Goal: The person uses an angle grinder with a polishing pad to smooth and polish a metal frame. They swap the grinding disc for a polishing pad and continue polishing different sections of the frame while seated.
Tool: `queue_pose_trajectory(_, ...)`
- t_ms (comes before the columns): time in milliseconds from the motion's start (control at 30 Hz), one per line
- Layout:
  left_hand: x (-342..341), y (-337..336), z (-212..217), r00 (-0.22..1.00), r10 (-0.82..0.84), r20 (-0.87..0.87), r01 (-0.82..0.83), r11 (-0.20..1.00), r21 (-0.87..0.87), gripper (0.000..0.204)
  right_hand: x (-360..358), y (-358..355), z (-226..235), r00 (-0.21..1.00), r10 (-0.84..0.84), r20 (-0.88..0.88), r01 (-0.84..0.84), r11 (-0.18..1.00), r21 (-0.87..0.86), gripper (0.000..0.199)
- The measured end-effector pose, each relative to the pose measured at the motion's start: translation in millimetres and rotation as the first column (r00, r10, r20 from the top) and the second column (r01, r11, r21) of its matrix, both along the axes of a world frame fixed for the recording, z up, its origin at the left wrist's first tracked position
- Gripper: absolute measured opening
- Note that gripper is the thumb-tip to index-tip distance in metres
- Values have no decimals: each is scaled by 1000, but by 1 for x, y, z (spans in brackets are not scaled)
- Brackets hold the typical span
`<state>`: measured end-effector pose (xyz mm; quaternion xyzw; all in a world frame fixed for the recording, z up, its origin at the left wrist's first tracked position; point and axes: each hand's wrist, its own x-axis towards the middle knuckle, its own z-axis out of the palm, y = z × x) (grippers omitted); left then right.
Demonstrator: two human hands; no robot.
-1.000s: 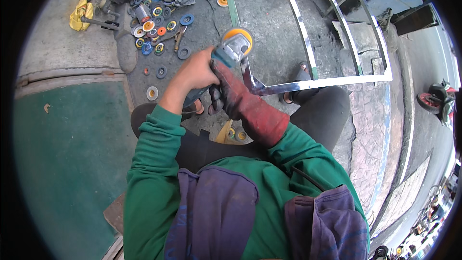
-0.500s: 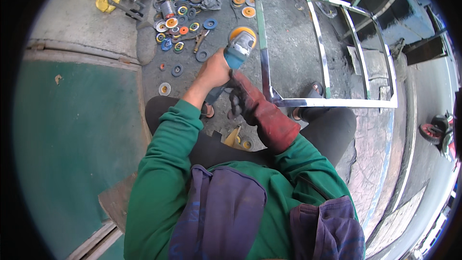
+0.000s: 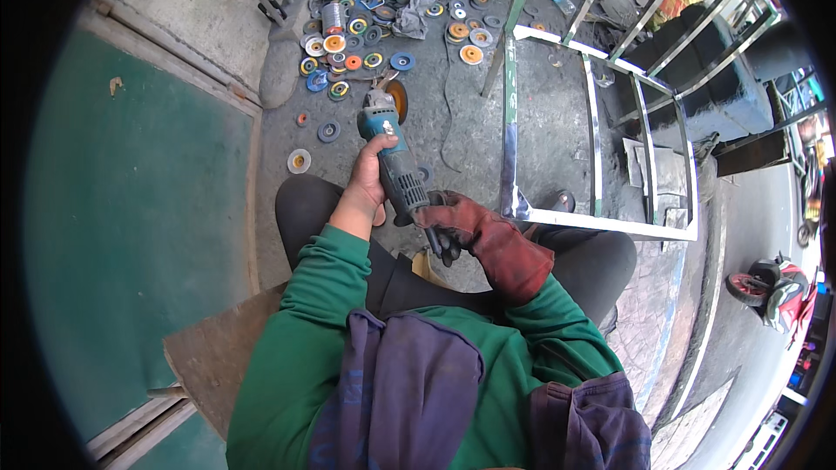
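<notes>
A teal and black angle grinder [image 3: 401, 165] is held up in front of my knees, its head pointing away from me. An orange disc [image 3: 398, 103] is fitted on the right side of its head. My bare left hand [image 3: 367, 176] is closed round the grinder's body, thumb on top. My right hand [image 3: 461, 228], in a red leather glove, is closed round the rear end by the cord; some of its fingers are hidden. To the right stands a welded metal frame [image 3: 601, 223] with several bars, apart from the disc.
Many grinding discs [image 3: 471, 55] lie scattered on the floor ahead, with a tin can [image 3: 333, 19] among them. A green panel [image 3: 148, 209] lies at left, a wooden board [image 3: 222, 339] beside me. A parked motorcycle [image 3: 775, 287] stands on the road at right.
The grinder has come nearer to me and left, turning so that its disc faces right. My right hand has closed on its rear end. My view has shifted.
</notes>
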<state>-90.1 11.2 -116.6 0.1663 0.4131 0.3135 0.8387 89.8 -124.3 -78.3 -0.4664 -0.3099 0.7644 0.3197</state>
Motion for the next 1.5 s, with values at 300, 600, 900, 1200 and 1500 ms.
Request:
queue_pose_trajectory(300, 13, -9, 8, 992, -120, 44, 119, 992, 33, 39, -5, -15, 31, 938, 124, 325, -90, 989, -118, 53)
queue_pose_trajectory(600, -11, -1, 41, 965, 35, 261, -107, 958, 268, 47, 10, -57, 15, 886, -455, -91, 440, 886, -142, 70)
queue_pose_trajectory(900, -34, 11, 34, 922, 170, 349, -219, 970, 108, 58, 14, -61, 16, 666, -689, -284, 540, 709, -455, 67)
queue_pose_trajectory(1200, -19, 7, 29, 991, -79, 111, 58, 982, 180, 54, 29, -79, 27, 568, -682, -461, 591, 727, -349, 68)
queue_pose_trajectory(1500, 56, -24, 38, 523, 52, -851, 774, 388, 500, 76, 27, -88, 39, 959, -283, -23, 263, 916, -302, 68)
